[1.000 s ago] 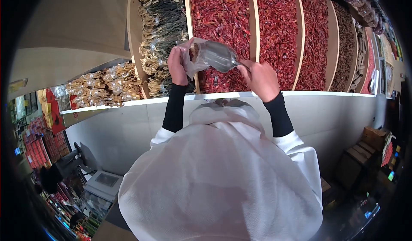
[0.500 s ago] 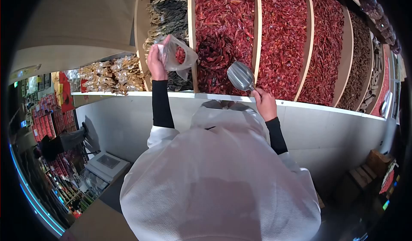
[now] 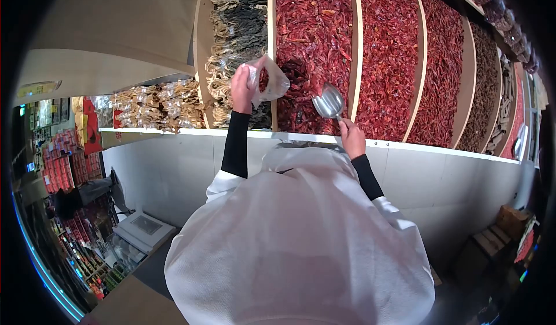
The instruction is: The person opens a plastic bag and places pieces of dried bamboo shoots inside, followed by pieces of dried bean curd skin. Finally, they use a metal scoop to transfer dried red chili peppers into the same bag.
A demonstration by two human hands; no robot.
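Note:
A clear plastic bag point(image 3: 278, 86) hangs from my left hand point(image 3: 242, 90), whose fingers close on its gathered side. Its mouth gapes toward the right, and red shows within the opening. My right hand point(image 3: 353, 139) grips the short handle of a metal scoop point(image 3: 330, 102). The scoop's wide end points away from me, over the near part of a bin of dried red chilies point(image 3: 315, 29). Between bag and scoop, a darker hollow point(image 3: 296, 76) dips into the chilies.
Wooden dividers point(image 3: 357, 53) separate the bins. Dark dried strips point(image 3: 246, 12) fill the bin at left, and more red chilies point(image 3: 387, 53) lie at right. A white ledge point(image 3: 399, 145) runs along the front. A scale-like device point(image 3: 145, 227) stands lower left.
My left hand has brought the bag rightward, closer to the scoop. The scoop has turned a little, its wide end now pointing more straight ahead. The whole view has shifted slightly.

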